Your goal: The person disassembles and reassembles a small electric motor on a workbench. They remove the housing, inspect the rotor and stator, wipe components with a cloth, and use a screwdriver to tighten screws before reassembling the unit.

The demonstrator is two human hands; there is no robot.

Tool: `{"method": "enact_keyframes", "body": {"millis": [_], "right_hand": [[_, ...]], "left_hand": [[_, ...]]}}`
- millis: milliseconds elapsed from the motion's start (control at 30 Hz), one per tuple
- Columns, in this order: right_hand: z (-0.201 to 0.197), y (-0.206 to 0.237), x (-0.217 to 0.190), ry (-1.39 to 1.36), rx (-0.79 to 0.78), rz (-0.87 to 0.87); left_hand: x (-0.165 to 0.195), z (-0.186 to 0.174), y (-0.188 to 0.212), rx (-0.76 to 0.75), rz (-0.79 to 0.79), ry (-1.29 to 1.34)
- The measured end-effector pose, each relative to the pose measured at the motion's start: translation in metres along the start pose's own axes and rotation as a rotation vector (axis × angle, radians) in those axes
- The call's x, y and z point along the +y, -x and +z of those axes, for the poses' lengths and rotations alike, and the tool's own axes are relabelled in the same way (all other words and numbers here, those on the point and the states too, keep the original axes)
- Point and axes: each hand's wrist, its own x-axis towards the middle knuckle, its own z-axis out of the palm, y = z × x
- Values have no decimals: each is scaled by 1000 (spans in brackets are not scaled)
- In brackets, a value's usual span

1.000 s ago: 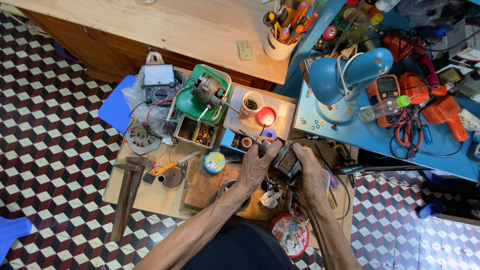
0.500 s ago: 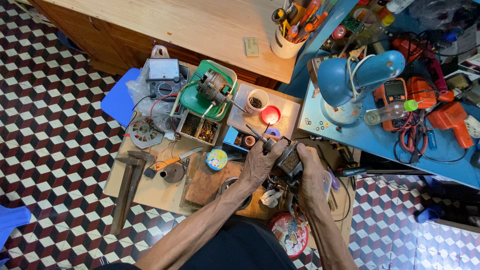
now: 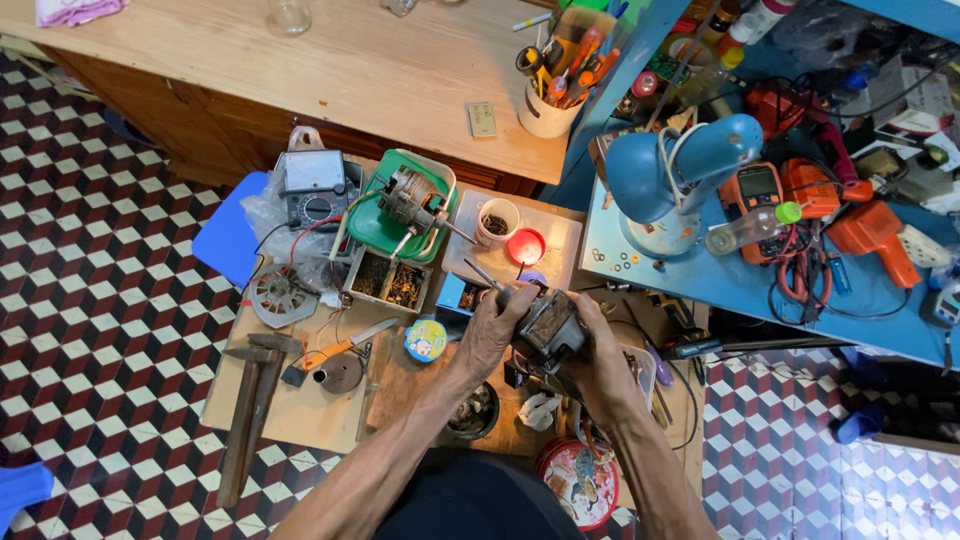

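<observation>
**Motor held in both hands over the low counter**

Motor, a small dark one with a shaft sticking out toward the upper left, sits between my two hands just right of the middle of the frame. My left hand wraps its left side, fingers clamped over the top edge by the shaft. My right hand cups the right side, fingers closed around the housing from underneath. Both hands are on it at once, above the low wooden counter.

Just above my hands, toward the centre of the frame, stand a white cup and a red lid, side by side. Left of them a green tray carries a second motor with bare copper windings. Further left lies a grey meter with red and black leads. Near my left wrist lies a small round tin, and left of that an orange-handled knife. A hammer lies in the lower left of the counter.

In the upper right of the frame a blue desk lamp stands on a blue shelf, with an orange meter beside it. A cup of tools stands on the pale counter along the top.
</observation>
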Motion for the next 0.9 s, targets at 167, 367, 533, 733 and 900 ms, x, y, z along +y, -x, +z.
{"method": "enact_keyframes", "body": {"millis": [167, 367, 533, 733, 900], "right_hand": [[-10, -7, 6, 6, 52, -46], [-27, -21, 16, -228, 72, -64], [-38, -20, 15, -284, 82, -93], [-33, -10, 13, -312, -6, -110], [-21, -6, 16, -330, -17, -132]], "left_hand": [[6, 19, 6, 172, 142, -46], [31, 48, 22, 347, 67, -43], [41, 51, 38, 172, 339, -352], [36, 62, 51, 172, 321, -757], [41, 63, 58, 276, 308, -820]]}}
